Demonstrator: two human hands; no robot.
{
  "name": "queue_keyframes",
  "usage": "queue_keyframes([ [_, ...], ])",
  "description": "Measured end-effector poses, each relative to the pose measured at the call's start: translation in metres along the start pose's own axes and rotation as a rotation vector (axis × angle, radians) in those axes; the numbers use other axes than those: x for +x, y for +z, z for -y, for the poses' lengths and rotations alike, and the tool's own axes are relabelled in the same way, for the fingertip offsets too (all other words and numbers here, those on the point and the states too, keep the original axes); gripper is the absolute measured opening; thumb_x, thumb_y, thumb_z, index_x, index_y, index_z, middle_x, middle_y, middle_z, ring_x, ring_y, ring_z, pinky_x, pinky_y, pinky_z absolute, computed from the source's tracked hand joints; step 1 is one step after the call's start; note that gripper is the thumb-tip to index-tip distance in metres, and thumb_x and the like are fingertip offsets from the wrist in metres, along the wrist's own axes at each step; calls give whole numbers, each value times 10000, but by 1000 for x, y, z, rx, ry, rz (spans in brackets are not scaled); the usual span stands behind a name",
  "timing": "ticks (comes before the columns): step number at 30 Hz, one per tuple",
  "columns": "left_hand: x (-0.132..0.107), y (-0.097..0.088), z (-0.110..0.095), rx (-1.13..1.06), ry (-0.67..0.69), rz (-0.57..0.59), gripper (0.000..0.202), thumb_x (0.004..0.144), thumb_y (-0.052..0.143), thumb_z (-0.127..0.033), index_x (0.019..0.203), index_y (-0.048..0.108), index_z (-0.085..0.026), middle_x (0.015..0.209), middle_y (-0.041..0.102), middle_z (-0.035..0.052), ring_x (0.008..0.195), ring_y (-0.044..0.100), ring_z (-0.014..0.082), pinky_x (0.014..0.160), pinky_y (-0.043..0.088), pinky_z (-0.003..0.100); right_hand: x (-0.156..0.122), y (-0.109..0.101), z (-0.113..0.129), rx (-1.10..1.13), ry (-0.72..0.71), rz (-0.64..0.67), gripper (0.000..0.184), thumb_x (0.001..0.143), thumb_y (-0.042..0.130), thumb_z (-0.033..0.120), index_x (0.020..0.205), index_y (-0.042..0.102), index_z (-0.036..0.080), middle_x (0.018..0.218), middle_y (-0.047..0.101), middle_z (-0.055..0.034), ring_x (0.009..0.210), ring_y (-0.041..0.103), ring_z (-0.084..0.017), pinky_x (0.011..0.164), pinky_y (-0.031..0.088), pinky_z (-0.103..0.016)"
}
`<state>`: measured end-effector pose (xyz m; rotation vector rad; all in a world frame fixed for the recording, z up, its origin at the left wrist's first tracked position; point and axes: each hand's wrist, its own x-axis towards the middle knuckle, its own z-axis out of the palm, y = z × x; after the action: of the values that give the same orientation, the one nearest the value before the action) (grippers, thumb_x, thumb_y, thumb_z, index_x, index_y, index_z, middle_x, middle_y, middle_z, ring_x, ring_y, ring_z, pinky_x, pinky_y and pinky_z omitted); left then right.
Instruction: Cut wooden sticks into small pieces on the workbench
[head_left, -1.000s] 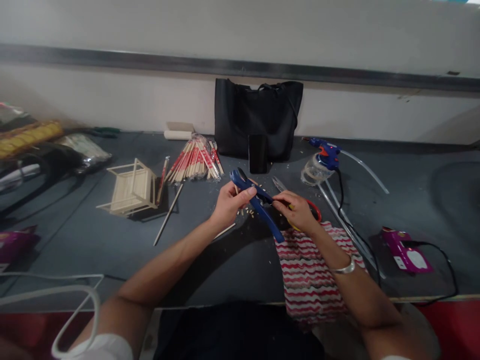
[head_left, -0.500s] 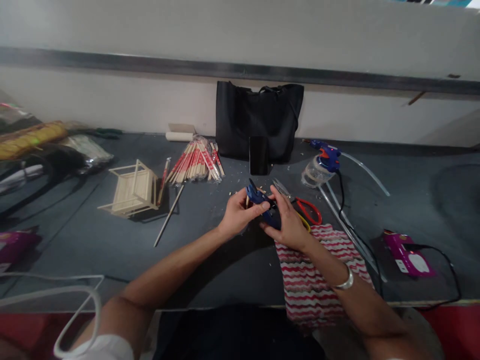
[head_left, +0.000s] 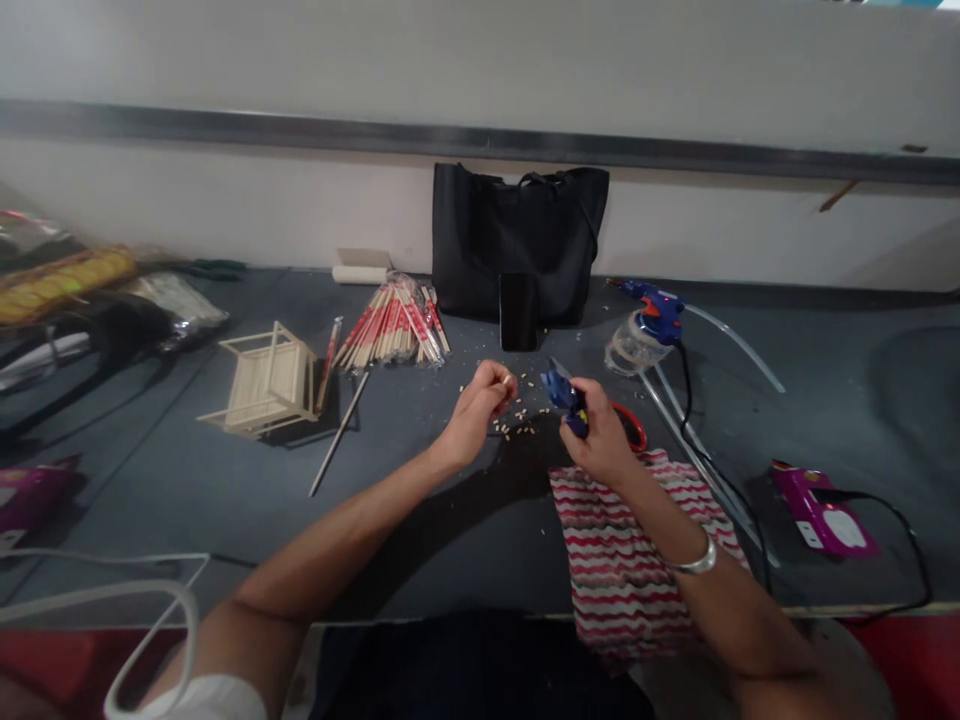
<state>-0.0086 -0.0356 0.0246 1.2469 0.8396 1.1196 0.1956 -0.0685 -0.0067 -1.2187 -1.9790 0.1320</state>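
My right hand (head_left: 600, 440) is closed around a blue-handled cutter (head_left: 562, 394), whose head points up and left. My left hand (head_left: 480, 410) hovers just left of it, fingers pinched on a small piece of wood at its fingertips (head_left: 507, 380). Small wood offcuts (head_left: 517, 420) lie scattered on the grey table (head_left: 225, 480) between my hands. Red-handled scissors (head_left: 626, 420) lie behind my right hand, mostly hidden. A red-and-white striped cloth (head_left: 630, 550) lies under my right forearm.
A bundle of wrapped chopsticks (head_left: 390, 325), a loose stick (head_left: 337, 430) and a small wooden frame model (head_left: 266, 380) lie to the left. A black bag (head_left: 517, 235) and phone (head_left: 517, 310) stand behind. A blue glue gun (head_left: 652, 305), tape roll (head_left: 626, 345) and cable lie to the right.
My left hand let go of the cutter and drew left with a small piece pinched. My right hand now holds the cutter alone, turned more upright.
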Motion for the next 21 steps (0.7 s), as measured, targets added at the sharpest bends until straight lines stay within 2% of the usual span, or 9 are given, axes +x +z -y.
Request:
queue_keyframes([
  [4, -4, 2, -4, 20, 69, 49, 285, 862, 601, -471, 805, 550, -196, 638, 447, -43, 573, 374, 105, 539, 324, 243, 2, 1, -5, -86, -3, 31, 530, 767, 515, 170, 1288, 424, 209, 1154, 597, -131, 1083, 581, -308, 968, 488, -515],
  [10, -6, 1, -7, 78, 117, 79, 451, 803, 689, -632, 790, 633, -185, 657, 506, -29, 606, 415, 106, 562, 354, 237, 3, 2, -11, -151, 13, 109, 532, 756, 549, 198, 1284, 482, 196, 1159, 603, -150, 1072, 557, -335, 964, 465, -542],
  [14, -5, 0, -5, 83, 120, 103, 460, 767, 722, -640, 793, 668, -184, 656, 539, -24, 612, 451, 110, 573, 378, 235, 3, -1, -13, -180, 6, 147, 497, 758, 562, 210, 1253, 529, 203, 1138, 614, -143, 1054, 556, -330, 943, 471, -515],
  [21, -5, -3, -5, 49, 141, 112, 415, 750, 767, -598, 796, 716, -189, 689, 611, -6, 642, 522, 123, 616, 443, 247, 4, -1, -12, -208, -31, 91, 489, 712, 559, 190, 1201, 545, 184, 1101, 634, -143, 1008, 565, -324, 897, 482, -495],
])
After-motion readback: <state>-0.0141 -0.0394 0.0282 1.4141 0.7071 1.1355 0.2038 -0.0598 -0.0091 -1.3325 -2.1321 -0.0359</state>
